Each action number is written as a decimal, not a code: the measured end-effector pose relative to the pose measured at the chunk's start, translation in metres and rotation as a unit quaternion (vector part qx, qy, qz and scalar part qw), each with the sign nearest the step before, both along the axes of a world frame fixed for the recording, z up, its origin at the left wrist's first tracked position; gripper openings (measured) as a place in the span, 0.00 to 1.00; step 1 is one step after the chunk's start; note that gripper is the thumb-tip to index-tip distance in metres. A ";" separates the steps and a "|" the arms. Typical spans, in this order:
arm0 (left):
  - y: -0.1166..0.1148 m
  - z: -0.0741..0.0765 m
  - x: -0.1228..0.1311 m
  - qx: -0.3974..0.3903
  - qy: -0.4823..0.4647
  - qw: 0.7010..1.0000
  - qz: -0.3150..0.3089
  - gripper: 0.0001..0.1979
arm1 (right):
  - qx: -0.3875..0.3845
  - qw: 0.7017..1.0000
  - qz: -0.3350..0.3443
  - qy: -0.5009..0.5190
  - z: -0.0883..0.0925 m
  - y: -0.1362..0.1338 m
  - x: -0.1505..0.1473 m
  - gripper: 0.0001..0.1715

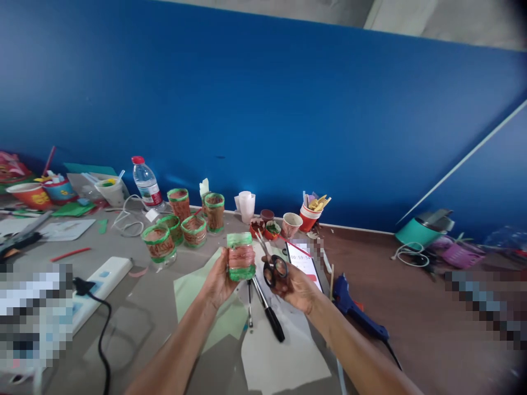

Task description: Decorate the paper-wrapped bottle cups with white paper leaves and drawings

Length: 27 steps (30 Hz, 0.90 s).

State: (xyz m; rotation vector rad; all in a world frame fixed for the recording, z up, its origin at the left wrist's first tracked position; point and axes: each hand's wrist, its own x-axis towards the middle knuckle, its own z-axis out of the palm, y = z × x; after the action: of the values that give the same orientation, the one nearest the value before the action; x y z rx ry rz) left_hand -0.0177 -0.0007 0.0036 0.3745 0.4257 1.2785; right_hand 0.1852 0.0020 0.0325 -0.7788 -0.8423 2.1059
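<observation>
My left hand (219,280) is closed around a small painted cup (241,257) with green bands at its top and bottom and reddish brown between them. In my right hand (294,285) is a pair of scissors (274,269) with black handles, its blades pointing up and to the left beside the cup. Below both hands lie a black pen (269,315), a thin dark stick (249,304) and sheets of white paper (284,359) and pale green paper (193,285). A phone (302,258) showing a timer lies just behind my right hand.
Several brown and green cups (158,241) stand behind at left, near a water bottle (146,181). A white power strip (105,280) lies left. At right are a blue glue gun (358,310) and a red cup of sticks (310,215). A blue partition (263,109) rises behind.
</observation>
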 end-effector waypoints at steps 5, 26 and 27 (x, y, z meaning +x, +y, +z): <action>0.000 0.002 0.002 -0.018 0.046 0.998 0.033 0.25 | 0.099 0.994 -0.037 -0.037 0.003 -0.002 0.002 0.30; -0.006 0.023 0.016 0.027 0.116 0.983 0.136 0.12 | 0.567 0.647 -0.127 -0.494 -0.013 -0.013 0.000 0.27; -0.006 0.023 0.015 0.027 0.118 0.983 0.136 0.12 | 0.560 0.656 -0.132 -0.488 -0.013 -0.013 0.000 0.27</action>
State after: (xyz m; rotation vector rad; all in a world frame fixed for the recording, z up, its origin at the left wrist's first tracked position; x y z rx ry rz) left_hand -0.0022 -0.0068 0.0270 0.5294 0.6611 1.5193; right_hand 0.1857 -0.0107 0.0196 -1.1301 -2.0942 0.4072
